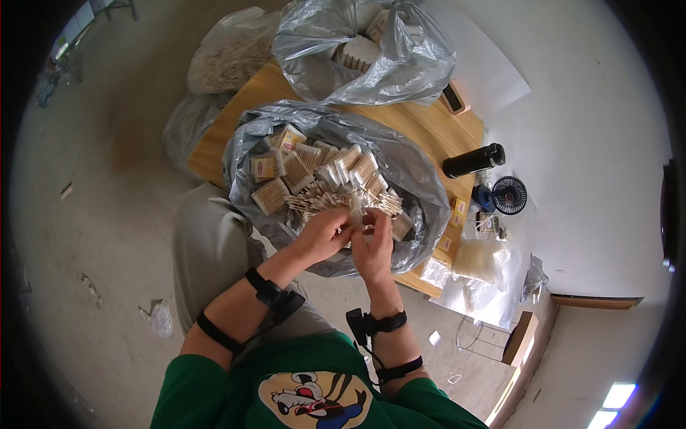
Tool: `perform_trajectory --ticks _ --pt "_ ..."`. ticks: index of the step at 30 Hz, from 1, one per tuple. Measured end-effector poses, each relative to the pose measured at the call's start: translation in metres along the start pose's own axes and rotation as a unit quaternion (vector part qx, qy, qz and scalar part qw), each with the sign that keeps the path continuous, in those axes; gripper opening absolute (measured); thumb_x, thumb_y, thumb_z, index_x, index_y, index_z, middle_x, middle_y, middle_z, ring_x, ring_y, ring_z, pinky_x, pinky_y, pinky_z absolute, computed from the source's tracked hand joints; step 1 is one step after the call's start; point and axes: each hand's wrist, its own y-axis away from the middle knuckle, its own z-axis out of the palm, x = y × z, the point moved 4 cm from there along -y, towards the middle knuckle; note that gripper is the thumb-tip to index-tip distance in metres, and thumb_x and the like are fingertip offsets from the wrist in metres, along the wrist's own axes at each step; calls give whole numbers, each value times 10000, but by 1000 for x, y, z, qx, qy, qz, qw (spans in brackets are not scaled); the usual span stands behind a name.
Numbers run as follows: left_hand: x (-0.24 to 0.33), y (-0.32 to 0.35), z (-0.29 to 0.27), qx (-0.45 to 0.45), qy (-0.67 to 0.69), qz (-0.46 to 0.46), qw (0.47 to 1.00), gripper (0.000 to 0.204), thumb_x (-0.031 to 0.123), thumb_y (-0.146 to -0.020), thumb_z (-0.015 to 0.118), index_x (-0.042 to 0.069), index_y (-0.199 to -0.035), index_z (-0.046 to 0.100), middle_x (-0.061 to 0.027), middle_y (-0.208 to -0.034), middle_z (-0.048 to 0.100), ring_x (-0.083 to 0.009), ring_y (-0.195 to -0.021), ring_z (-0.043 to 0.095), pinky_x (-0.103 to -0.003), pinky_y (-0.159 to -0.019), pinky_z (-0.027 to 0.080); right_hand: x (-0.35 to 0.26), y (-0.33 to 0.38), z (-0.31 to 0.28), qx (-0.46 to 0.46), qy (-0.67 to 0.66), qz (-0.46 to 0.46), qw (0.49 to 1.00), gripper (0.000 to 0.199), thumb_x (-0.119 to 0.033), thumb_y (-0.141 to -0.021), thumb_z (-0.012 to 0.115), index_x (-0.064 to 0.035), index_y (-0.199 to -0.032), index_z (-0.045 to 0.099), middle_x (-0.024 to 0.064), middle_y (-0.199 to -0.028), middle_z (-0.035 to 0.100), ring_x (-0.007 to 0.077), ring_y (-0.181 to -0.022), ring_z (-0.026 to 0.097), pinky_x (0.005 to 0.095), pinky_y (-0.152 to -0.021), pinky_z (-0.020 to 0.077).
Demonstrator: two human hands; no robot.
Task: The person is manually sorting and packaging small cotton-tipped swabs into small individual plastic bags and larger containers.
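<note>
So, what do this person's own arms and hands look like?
The left hand and right hand wear no gloves. Short green fabric sleeves cover the upper arms. Each forearm has two narrow black straps; small, boxy black devices sit at the straps nearer the wrists, with thin black cables running from them.

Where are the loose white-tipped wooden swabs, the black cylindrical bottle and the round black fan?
Loose white-tipped wooden swabs [323, 200]: head view, on the heap's surface.
Black cylindrical bottle [469, 162]: head view, middle of its body.
Round black fan [509, 195]: head view, grille centre.
</note>
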Motion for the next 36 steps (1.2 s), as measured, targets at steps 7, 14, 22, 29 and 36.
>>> perform_trajectory --ticks 7,14,22,29,36 --pt "15 0 -3 -61 -59 11 996 96 22 -768 612 3 -809 527 -127 -743 556 -319 -684 570 -369 -585 447 -2 -4 -13 26 80 -36 996 197 29 -823 543 -3 -1011 592 203 -891 605 366 -795 602 384 -677 491" --pt "-22 6 -5 56 92 -102 989 195 142 -865 641 -2 -869 511 -57 -780 553 -150 -692 553 -295 -616 460 40 10 -3 101 -368 256 888 282 137 -821 433 36 -1034 587 61 -940 626 115 -847 584 256 -781 473" --pt "-22 -1 -17 42 81 -138 986 181 81 -831 687 -19 -952 597 -29 -859 604 -78 -757 572 -241 -640 470 51 -1 -5 -19 -340 190 921 299 47 -841 487 17 -1121 588 72 -1059 614 121 -936 560 234 -835 423" --pt "-14 -6 -19 40 -6 -66 997 160 38 -777 721 -11 -901 632 -21 -839 595 -102 -733 593 -234 -638 474 30 -17 3 -87 -153 101 979 218 -28 -814 664 -7 -1027 622 43 -989 639 128 -958 569 257 -853 429" --pt "-20 -4 -15 76 179 -109 975 114 15 -774 714 -17 -853 638 -35 -867 576 -83 -726 581 -219 -630 475 21 -19 7 -31 -298 70 952 113 58 -807 635 -21 -888 632 47 -928 641 106 -925 572 247 -840 430"
